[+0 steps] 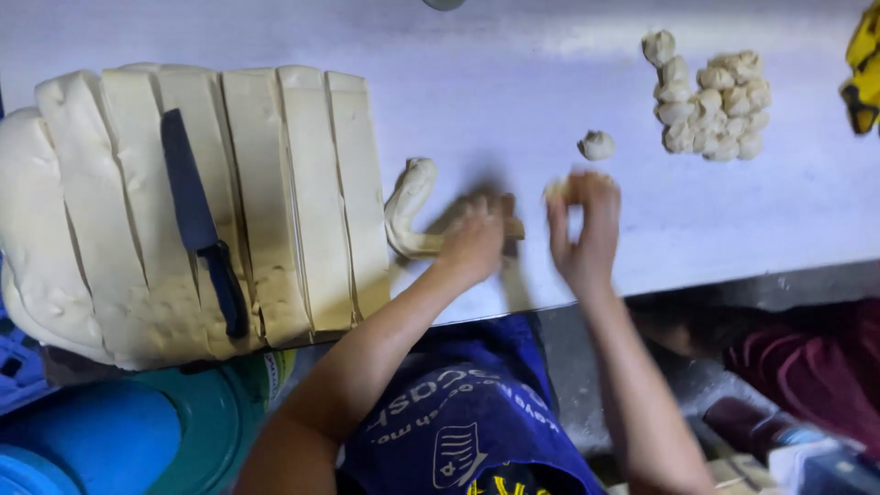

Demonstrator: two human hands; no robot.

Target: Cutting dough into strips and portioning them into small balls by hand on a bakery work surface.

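Both arms are bare to above the elbow, with no sleeves showing; a blue apron point(458, 412) covers the front. It carries pale lettering and a small striped emblem; yellow marks sit at its lower edge.

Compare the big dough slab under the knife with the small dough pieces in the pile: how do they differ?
The dough slab is large, flat-topped and cut into long strips; the dough pieces are small, rounded lumps. The slab lies at the table's left with a knife on it; the pieces are heaped at the right. Both are pale dough.
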